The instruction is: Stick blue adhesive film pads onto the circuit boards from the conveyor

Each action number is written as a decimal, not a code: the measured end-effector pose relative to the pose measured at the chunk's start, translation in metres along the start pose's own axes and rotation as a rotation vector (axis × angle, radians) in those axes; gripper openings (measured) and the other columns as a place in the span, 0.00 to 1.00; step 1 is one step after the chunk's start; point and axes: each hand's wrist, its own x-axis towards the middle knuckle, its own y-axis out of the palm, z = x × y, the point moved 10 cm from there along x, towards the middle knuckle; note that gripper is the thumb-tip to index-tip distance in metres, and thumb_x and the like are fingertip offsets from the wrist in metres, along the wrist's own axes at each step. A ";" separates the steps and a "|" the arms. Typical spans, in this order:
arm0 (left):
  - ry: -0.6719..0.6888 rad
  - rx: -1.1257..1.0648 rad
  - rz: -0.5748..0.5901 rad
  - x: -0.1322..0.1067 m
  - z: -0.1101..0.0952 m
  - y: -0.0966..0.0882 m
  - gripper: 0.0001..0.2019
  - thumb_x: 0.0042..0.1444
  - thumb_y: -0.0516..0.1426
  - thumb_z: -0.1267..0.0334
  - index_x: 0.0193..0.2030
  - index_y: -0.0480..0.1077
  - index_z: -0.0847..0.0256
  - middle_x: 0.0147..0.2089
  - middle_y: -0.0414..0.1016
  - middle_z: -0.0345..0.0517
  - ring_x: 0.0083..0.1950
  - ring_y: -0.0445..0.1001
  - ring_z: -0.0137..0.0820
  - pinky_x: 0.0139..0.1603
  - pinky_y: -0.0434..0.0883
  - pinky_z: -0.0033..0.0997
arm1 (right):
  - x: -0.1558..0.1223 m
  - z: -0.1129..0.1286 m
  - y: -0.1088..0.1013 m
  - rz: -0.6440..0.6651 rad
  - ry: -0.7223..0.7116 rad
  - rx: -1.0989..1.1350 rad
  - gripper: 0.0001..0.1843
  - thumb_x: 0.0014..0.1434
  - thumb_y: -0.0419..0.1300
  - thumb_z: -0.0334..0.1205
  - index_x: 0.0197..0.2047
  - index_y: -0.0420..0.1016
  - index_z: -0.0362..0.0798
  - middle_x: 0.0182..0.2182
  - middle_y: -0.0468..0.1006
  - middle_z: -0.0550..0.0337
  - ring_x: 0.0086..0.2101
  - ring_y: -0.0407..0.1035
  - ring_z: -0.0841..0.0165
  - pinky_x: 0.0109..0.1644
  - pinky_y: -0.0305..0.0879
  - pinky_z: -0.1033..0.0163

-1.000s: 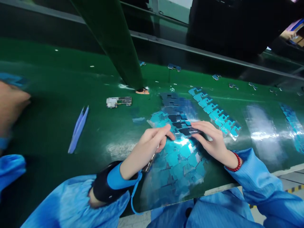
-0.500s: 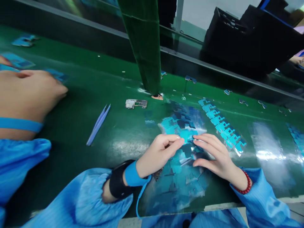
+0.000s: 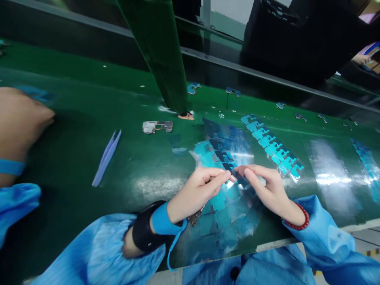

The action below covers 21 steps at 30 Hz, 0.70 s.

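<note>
My left hand (image 3: 204, 186) is closed, thumb and forefinger pinched together, above overlapping clear sheets with blue die-cut film pieces (image 3: 204, 152). Under its palm a brown circuit board (image 3: 195, 217) pokes out, mostly hidden by the hand. Close by, my right hand (image 3: 268, 186) has its thumb drawn up against its fingers, tips almost at the left fingertips. What lies between the right fingers is too small to make out. A strip of bright blue film pieces (image 3: 271, 146) lies beyond the right hand.
Blue tweezers (image 3: 107, 158) and a silver-grey circuit board (image 3: 157, 126) lie to the left. Another person's hand (image 3: 23, 122) is at the far left. A green post (image 3: 160, 51) rises behind the sheets. Several small boards (image 3: 233, 92) line the back; a clear sheet (image 3: 332, 170) lies right.
My right hand's spread fingers have come together near the left fingertips. My left hand keeps its pinch. The view has shifted, so tweezers and boards appear farther left.
</note>
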 end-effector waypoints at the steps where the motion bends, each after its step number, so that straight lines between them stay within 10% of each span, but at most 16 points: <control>1: -0.015 0.009 -0.010 0.001 0.002 -0.001 0.20 0.53 0.54 0.48 0.29 0.78 0.63 0.13 0.47 0.31 0.17 0.46 0.24 0.19 0.47 0.27 | 0.002 -0.011 -0.005 -0.031 0.088 0.063 0.13 0.65 0.54 0.39 0.32 0.77 0.51 0.34 0.82 0.59 0.39 0.77 0.67 0.45 0.73 0.62; 9: -0.096 0.210 -0.082 -0.005 0.012 -0.004 0.21 0.51 0.52 0.47 0.16 0.68 0.59 0.14 0.46 0.33 0.17 0.46 0.25 0.20 0.46 0.28 | 0.006 -0.049 -0.039 -0.315 0.209 0.176 0.18 0.66 0.52 0.47 0.28 0.73 0.49 0.27 0.76 0.58 0.28 0.73 0.67 0.26 0.69 0.64; 13: 0.054 0.362 -0.266 -0.017 -0.013 -0.020 0.26 0.52 0.53 0.48 0.10 0.51 0.57 0.16 0.43 0.34 0.19 0.46 0.25 0.22 0.46 0.29 | -0.004 -0.002 -0.044 -0.374 -0.165 -0.303 0.11 0.65 0.54 0.38 0.35 0.76 0.50 0.28 0.80 0.58 0.26 0.73 0.69 0.31 0.70 0.64; 17: -0.032 0.122 -0.044 -0.016 -0.004 0.000 0.22 0.56 0.50 0.48 0.18 0.67 0.59 0.13 0.48 0.32 0.17 0.49 0.25 0.21 0.50 0.28 | -0.023 0.045 -0.012 -0.222 -0.591 -0.585 0.08 0.61 0.61 0.33 0.45 0.76 0.46 0.20 0.75 0.63 0.21 0.69 0.71 0.29 0.68 0.66; 21: -0.073 0.038 0.060 -0.015 0.000 0.012 0.22 0.56 0.51 0.49 0.14 0.59 0.57 0.12 0.47 0.32 0.18 0.49 0.25 0.20 0.50 0.28 | -0.035 0.066 0.013 -0.070 -0.794 -0.717 0.10 0.64 0.57 0.32 0.43 0.76 0.34 0.15 0.68 0.65 0.18 0.62 0.74 0.24 0.64 0.66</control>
